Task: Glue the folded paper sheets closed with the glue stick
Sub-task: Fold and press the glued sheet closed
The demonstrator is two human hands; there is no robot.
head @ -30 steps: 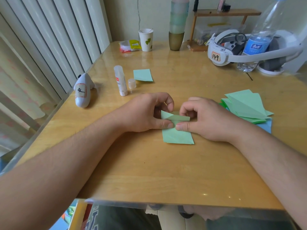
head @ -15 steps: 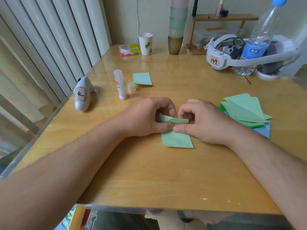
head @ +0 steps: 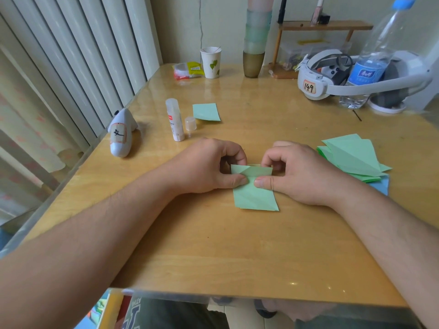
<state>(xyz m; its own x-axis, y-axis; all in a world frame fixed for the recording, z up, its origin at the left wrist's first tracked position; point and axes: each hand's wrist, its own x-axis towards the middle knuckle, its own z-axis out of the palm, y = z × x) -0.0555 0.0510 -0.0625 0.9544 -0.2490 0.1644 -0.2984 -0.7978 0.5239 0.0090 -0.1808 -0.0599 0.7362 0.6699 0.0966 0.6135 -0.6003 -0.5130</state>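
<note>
a person's left hand (head: 209,166) and right hand (head: 294,172) work a pale green folded paper sheet (head: 254,191) lying flat near the middle of a glossy honey-coloured wooden table (head: 213,245), each hand pinching the sheet's far edge, thumb tip on top and curled fingers behind the raised flap. the two thumbs almost meet at the centre of the sheet, whose near half lies bare on the wood with a diagonal crease across it. whether the flap is fully pressed down is hard to tell, as the fingers hide its far side. beyond the left hand a white uncapped glue stick (head: 175,119) stands upright, its small clear cap (head: 190,123) just beside it and a second small folded green sheet (head: 206,112) lying near the cap. to the right, well apart from the hands, a fanned pile of green folded sheets (head: 354,157) rests over a blue sheet (head: 381,186). a white shark-shaped figure (head: 120,134) sits by the left table edge, while a white paper cup with a green leaf print (head: 211,62), a white headset labelled 149 (head: 316,84) and a clear plastic water bottle with a blue label (head: 370,62) line the far side.
</note>
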